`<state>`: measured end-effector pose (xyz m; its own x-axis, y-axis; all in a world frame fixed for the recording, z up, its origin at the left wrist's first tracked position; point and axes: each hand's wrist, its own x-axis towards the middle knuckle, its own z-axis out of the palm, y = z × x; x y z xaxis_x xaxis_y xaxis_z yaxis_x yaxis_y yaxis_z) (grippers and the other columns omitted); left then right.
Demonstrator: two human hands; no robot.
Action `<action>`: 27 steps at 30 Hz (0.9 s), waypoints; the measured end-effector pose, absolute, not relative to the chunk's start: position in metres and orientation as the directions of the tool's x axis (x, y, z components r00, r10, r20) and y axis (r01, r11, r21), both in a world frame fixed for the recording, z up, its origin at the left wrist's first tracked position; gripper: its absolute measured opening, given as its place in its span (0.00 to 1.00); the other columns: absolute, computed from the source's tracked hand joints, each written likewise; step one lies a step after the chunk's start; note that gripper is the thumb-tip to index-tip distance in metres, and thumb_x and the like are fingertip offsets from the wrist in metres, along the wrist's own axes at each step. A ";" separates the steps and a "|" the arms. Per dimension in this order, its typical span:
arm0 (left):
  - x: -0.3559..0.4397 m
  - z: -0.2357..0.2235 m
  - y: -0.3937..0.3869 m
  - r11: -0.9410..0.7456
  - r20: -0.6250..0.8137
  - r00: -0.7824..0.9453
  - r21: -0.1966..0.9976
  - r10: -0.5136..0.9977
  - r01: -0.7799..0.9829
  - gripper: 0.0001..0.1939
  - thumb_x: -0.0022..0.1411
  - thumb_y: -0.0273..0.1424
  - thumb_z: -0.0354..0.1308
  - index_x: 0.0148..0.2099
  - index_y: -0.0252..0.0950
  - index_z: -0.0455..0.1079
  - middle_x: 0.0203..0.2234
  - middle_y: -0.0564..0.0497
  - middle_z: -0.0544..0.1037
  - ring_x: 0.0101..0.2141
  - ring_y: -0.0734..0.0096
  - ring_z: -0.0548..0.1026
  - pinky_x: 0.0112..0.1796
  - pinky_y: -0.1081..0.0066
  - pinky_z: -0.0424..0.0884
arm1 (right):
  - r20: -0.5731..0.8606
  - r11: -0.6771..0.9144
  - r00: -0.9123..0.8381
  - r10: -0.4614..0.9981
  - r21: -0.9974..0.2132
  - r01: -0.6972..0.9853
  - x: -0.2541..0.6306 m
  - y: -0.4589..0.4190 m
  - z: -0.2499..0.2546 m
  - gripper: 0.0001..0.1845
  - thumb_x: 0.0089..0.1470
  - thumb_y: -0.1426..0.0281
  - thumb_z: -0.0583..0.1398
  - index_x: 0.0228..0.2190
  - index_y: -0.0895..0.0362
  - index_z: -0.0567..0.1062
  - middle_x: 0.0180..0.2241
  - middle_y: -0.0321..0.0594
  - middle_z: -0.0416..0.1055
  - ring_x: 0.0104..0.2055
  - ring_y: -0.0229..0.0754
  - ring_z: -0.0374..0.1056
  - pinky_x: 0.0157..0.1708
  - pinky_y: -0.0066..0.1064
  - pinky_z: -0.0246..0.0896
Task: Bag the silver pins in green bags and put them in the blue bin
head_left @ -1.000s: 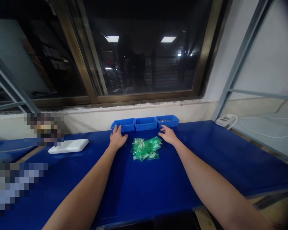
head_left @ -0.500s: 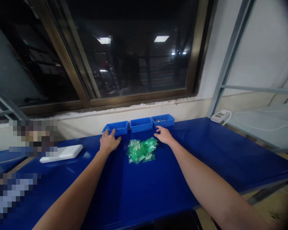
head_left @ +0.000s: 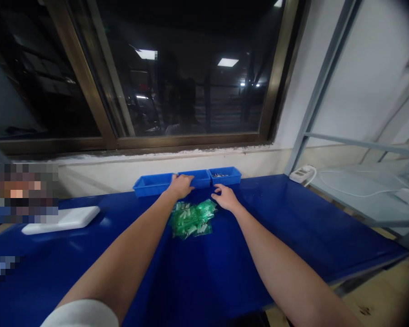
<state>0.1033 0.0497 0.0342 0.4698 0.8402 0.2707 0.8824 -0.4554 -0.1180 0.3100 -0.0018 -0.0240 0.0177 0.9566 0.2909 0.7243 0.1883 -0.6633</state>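
Observation:
Three small blue bins stand in a row at the back of the blue table (head_left: 293, 236): a left bin (head_left: 150, 185), a middle bin (head_left: 201, 178) and a right bin (head_left: 226, 175) with small dark parts in it. My left hand (head_left: 182, 186) rests on the front rim of the middle bin, fingers curled over it. My right hand (head_left: 225, 197) lies on the table just in front of the right bin, fingers spread, holding nothing. A heap of small green plastic bags (head_left: 191, 219) lies between and below my hands.
A flat white object (head_left: 61, 219) lies on the table at the left. A white power strip (head_left: 301, 173) with a cable sits at the table's far right corner, beside a grey metal frame (head_left: 313, 86). A dark window runs behind the bins.
My left hand has moved right, from the left bin to the middle bin. My right hand stays in front of the right bin. The view has shifted, so everything sits further left.

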 end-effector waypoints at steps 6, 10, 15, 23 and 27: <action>0.105 0.022 0.055 -0.495 0.292 0.489 -0.061 0.822 0.867 0.17 0.55 0.25 0.49 0.48 0.36 0.68 0.44 0.43 0.75 0.47 0.59 0.70 0.48 0.60 0.58 | 0.314 0.195 0.083 0.946 -0.755 0.626 0.307 -0.006 -0.016 0.20 0.52 0.56 0.54 0.41 0.54 0.73 0.38 0.40 0.75 0.42 0.41 0.70 0.43 0.30 0.61; 0.088 0.027 0.040 -0.533 0.388 0.498 -0.022 0.775 0.846 0.15 0.57 0.25 0.49 0.46 0.36 0.69 0.40 0.44 0.76 0.45 0.59 0.70 0.47 0.63 0.59 | 0.312 0.156 0.193 0.930 -0.813 0.561 0.305 -0.009 -0.005 0.25 0.54 0.50 0.48 0.29 0.55 0.75 0.31 0.40 0.75 0.37 0.41 0.70 0.38 0.30 0.61; 0.076 0.037 0.007 -0.620 0.525 0.533 -0.014 0.663 0.785 0.13 0.60 0.27 0.47 0.44 0.36 0.70 0.37 0.46 0.76 0.42 0.61 0.70 0.47 0.62 0.60 | 0.158 0.090 0.236 0.959 -0.957 0.277 0.300 -0.011 0.005 0.32 0.47 0.42 0.49 0.31 0.57 0.73 0.28 0.40 0.74 0.25 0.38 0.68 0.27 0.28 0.61; 0.085 0.033 -0.041 -0.701 0.651 0.506 0.055 0.565 0.711 0.14 0.61 0.29 0.48 0.47 0.36 0.69 0.45 0.45 0.73 0.50 0.60 0.67 0.52 0.58 0.59 | 0.083 0.101 0.179 0.980 -0.990 -0.094 0.290 -0.016 0.008 0.22 0.42 0.52 0.60 0.33 0.57 0.72 0.21 0.35 0.70 0.19 0.37 0.65 0.15 0.26 0.57; 0.080 0.049 -0.059 -0.676 0.664 0.398 0.223 0.633 0.703 0.19 0.60 0.40 0.50 0.49 0.36 0.68 0.47 0.44 0.72 0.49 0.59 0.68 0.51 0.58 0.62 | 0.035 0.076 0.333 0.942 -0.991 -0.109 0.293 -0.014 0.010 0.20 0.43 0.55 0.59 0.35 0.56 0.71 0.22 0.35 0.71 0.20 0.37 0.65 0.15 0.27 0.60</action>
